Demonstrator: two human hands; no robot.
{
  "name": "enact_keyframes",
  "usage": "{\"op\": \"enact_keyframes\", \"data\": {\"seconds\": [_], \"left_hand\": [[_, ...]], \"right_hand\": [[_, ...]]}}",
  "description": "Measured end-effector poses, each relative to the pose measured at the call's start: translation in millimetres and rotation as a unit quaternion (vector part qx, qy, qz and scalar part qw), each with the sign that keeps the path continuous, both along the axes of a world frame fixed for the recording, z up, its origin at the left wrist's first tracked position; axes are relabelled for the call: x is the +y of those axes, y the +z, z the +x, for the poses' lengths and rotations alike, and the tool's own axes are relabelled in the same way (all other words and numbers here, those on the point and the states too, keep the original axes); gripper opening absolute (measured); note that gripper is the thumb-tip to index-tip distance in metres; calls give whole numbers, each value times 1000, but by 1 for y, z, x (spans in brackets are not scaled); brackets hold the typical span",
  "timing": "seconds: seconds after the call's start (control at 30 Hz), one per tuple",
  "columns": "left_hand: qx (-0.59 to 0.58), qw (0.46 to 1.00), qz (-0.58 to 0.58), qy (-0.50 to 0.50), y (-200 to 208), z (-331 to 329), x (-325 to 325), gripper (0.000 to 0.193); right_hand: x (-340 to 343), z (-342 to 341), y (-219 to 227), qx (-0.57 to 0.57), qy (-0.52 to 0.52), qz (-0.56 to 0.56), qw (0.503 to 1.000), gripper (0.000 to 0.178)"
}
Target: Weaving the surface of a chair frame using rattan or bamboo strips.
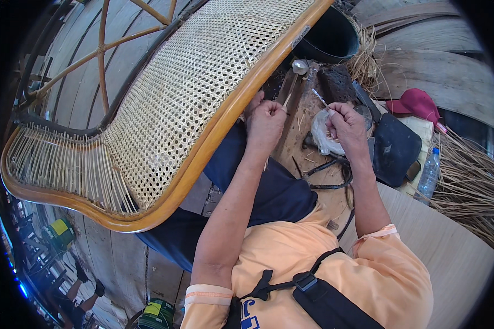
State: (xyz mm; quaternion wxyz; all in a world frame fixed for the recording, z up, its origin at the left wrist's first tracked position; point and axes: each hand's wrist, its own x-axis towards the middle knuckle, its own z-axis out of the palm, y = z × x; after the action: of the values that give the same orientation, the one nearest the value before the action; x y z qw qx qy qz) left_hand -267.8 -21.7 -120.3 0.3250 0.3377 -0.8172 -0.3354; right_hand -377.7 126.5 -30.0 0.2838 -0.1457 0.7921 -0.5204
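A large woven cane panel [203, 71] in a glossy brown bent frame [225, 129] leans across my left side and lap. My left hand [266, 123] is closed beside the frame's right edge. It pinches a thin pale cane strip [287, 100] that sticks up past the fingers. My right hand [346, 129] is apart from the panel, over the wooden work board. Its fingers are closed on a thin stick [320, 98] with a whitish tip; its exact kind is too small to tell. Below that hand lies a clear plastic bag [324, 137].
A dark bucket [329, 41] stands beyond the frame. Right of my hand are a black pouch [396, 151], a red cap [414, 104], a plastic bottle [429, 172] and bundled cane strands [466, 170]. Loose cane ends [118, 192] stick out at the panel's lower left.
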Motion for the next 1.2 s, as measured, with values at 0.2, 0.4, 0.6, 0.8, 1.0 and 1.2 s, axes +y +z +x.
{"op": "enact_keyframes", "data": {"seconds": [0.2, 0.4, 0.6, 0.8, 1.0, 1.2], "left_hand": [[77, 915, 392, -52, 21, 7, 2, 16], [4, 937, 334, -99, 23, 5, 2, 15], [13, 880, 464, -100, 27, 9, -1, 14], [194, 800, 550, -143, 43, 7, 0, 11], [167, 742, 623, -184, 57, 10, 2, 12], [64, 815, 557, -145, 38, 17, 1, 14]], "right_hand": [[-5, 11, 0, -102, -2, -51, 994, 13], [-4, 14, -1, -141, -10, -45, 989, 14], [-3, 13, -3, -156, -10, -51, 986, 14], [-9, 22, -3, -230, -10, -71, 971, 15], [-15, 26, -3, -255, 6, -79, 964, 15], [-12, 15, -11, -185, 2, -71, 980, 15]]}}
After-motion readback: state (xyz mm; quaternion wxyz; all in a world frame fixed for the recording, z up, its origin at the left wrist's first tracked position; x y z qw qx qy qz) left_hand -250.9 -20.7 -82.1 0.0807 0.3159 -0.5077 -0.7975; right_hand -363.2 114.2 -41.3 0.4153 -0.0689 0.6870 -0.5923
